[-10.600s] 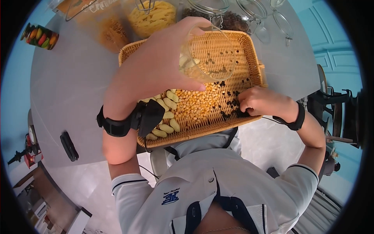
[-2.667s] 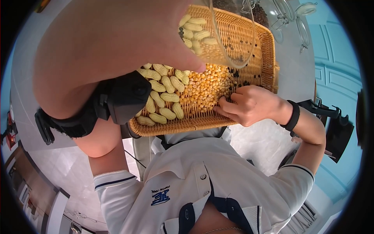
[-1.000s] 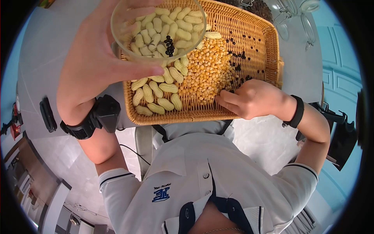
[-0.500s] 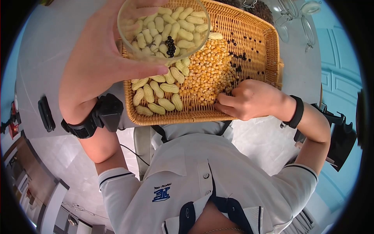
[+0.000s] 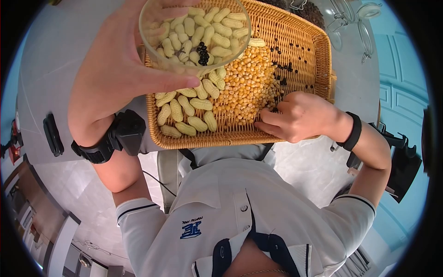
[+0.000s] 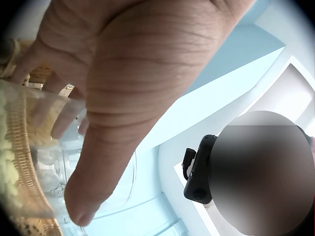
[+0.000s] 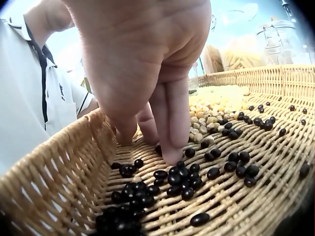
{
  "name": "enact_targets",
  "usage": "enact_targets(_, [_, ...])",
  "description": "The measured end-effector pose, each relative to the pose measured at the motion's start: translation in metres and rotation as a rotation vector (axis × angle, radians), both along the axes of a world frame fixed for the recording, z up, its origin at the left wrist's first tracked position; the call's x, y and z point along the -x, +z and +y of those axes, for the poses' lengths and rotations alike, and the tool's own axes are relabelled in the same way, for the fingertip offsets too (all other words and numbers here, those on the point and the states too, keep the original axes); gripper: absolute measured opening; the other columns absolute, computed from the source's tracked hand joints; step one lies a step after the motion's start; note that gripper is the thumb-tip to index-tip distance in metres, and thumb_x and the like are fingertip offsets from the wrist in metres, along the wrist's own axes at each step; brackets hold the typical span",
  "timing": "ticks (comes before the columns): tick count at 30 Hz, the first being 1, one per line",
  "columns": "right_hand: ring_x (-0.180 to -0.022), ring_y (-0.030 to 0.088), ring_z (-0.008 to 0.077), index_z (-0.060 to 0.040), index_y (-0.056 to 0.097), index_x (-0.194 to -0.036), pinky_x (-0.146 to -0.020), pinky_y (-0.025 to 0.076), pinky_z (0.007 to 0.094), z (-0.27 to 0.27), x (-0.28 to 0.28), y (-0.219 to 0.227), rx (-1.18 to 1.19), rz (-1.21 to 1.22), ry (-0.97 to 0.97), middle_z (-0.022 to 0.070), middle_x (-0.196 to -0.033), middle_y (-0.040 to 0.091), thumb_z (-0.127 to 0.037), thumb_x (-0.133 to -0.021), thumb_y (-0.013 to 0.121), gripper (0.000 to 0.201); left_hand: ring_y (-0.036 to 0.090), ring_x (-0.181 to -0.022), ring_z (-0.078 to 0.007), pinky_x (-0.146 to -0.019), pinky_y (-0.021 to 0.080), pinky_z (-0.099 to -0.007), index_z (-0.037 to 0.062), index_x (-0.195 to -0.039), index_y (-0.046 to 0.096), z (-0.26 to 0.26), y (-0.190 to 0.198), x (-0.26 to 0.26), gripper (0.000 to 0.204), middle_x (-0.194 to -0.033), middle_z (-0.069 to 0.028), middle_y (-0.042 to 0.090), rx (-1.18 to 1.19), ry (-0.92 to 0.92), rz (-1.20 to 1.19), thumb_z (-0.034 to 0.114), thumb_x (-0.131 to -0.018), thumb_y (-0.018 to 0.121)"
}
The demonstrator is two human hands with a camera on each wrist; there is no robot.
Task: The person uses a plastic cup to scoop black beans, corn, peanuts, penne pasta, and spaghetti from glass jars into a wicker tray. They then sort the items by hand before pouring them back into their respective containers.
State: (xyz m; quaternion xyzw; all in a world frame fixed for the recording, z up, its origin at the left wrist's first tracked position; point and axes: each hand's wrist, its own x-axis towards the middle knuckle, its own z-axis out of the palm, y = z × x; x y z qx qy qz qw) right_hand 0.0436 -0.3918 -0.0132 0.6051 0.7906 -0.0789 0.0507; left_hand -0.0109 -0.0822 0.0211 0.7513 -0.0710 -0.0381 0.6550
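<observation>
My left hand grips a clear glass container above the left side of the wicker basket. Through the glass, a small cluster of black beans shows against peanuts. In the left wrist view the thumb of my left hand lies along the glass. At the basket's near right side, my right hand points its fingers down at the wicker floor, fingertips beside black beans. No bean is visible between them. Corn kernels lie left of my right hand.
Glass jars with wire clasps stand beyond the basket's far right corner. A black object rests on the grey table at the left. Black beans are scattered over the basket's right part.
Since the oldest frame, the glass has moved left over the peanuts, and my right hand has moved left along the near rim. In the last half second, both hands have barely moved.
</observation>
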Motion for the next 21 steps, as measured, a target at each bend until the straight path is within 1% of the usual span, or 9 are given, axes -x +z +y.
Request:
enact_targets(1, [-0.049,0.050,0.0109,-0.0078,0.077,-0.104,-0.043,0.042,0.0282,0.000,0.000,-0.001,0.031,-0.007,0.013,0.0017,-0.084,0.055,-0.016,-0.075,0.069,0.031,0.055,-0.131,-0.0219,-0.114,0.047,-0.0388,0.0007,-0.147,0.040,-0.003,0.018,-0.004,0.107,-0.140,-0.0137,0.057,-0.004,0.039,0.142,0.002,-0.056,0.098])
enact_targets(3, [-0.049,0.050,0.0108,-0.0078,0.077,-0.102,-0.043,0.042,0.0286,0.002,-0.002,-0.002,0.075,-0.010,0.031,0.0009,-0.081,0.052,-0.017,-0.075,0.068,0.029,0.055,-0.130,-0.0219,-0.114,0.047,-0.0390,0.0008,-0.147,0.041,-0.002,0.019,-0.004,0.107,-0.140,-0.0136,0.057,-0.018,0.039,0.150,0.003,-0.056,0.098])
enact_targets(4, [-0.049,0.050,0.0107,-0.0073,0.076,-0.101,-0.043,0.041,0.0288,0.005,-0.003,-0.002,0.089,-0.007,0.036,0.0007,-0.080,0.051,-0.017,-0.075,0.068,0.028,0.055,-0.130,-0.0219,-0.114,0.047,-0.0392,0.0007,-0.147,0.041,0.002,0.004,0.001,0.107,-0.139,-0.0135,0.057,-0.027,-0.001,0.017,0.003,-0.057,0.098])
enact_targets(6, [-0.049,0.051,0.0106,-0.0063,0.075,-0.100,-0.043,0.041,0.0288,0.008,-0.004,-0.001,0.106,-0.016,0.049,0.0009,-0.080,0.050,-0.018,-0.076,0.068,0.028,0.055,-0.130,-0.0220,-0.114,0.047,-0.0395,0.0007,-0.147,0.041,-0.001,0.001,0.005,0.106,-0.138,-0.0133,0.058,-0.080,-0.007,-0.091,0.003,-0.057,0.098])
enact_targets(9, [-0.049,0.051,0.0106,-0.0054,0.074,-0.100,-0.044,0.042,0.0285,0.009,-0.002,0.000,0.113,-0.034,0.061,0.0021,-0.082,0.050,-0.019,-0.076,0.068,0.029,0.055,-0.130,-0.0223,-0.115,0.046,-0.0399,0.0006,-0.147,0.041,-0.016,0.012,0.008,0.106,-0.138,-0.0133,0.058,-0.187,0.068,-0.054,0.002,-0.057,0.097])
enact_targets(12, [-0.050,0.051,0.0110,-0.0046,0.073,-0.103,-0.045,0.044,0.0288,0.005,-0.002,-0.002,0.093,-0.023,0.050,0.0035,-0.084,0.051,-0.018,-0.076,0.067,0.031,0.053,-0.131,-0.0226,-0.116,0.045,-0.0401,0.0006,-0.147,0.041,-0.017,0.012,0.008,0.106,-0.138,-0.0135,0.057,-0.217,0.089,-0.061,0.002,-0.057,0.097])
enact_targets(16, [-0.051,0.052,0.0117,-0.0028,0.072,-0.108,-0.046,0.045,0.0297,0.003,-0.001,-0.003,0.043,-0.031,0.027,0.0045,-0.087,0.054,-0.017,-0.076,0.066,0.035,0.052,-0.132,-0.0228,-0.116,0.044,-0.0396,0.0006,-0.147,0.041,-0.004,0.005,0.007,0.106,-0.138,-0.0129,0.055,-0.091,0.024,-0.042,0.001,-0.057,0.097])
enact_targets(18, [-0.051,0.052,0.0119,-0.0019,0.072,-0.110,-0.047,0.046,0.0297,0.001,-0.002,-0.005,0.019,-0.022,0.017,0.0046,-0.088,0.055,-0.016,-0.077,0.065,0.037,0.052,-0.132,-0.0228,-0.116,0.044,-0.0391,0.0005,-0.147,0.040,-0.004,0.005,0.008,0.106,-0.137,-0.0125,0.054,-0.118,0.042,-0.042,0.002,-0.057,0.097])
enact_targets(21, [-0.050,0.052,0.0119,-0.0013,0.072,-0.111,-0.046,0.046,0.0291,-0.003,-0.009,-0.006,-0.020,0.029,0.002,0.0047,-0.087,0.055,-0.014,-0.077,0.065,0.037,0.052,-0.131,-0.0225,-0.116,0.044,-0.0384,0.0000,-0.147,0.040,-0.021,0.016,0.010,0.106,-0.136,-0.0123,0.054,-0.276,0.134,-0.018,0.003,-0.057,0.097])
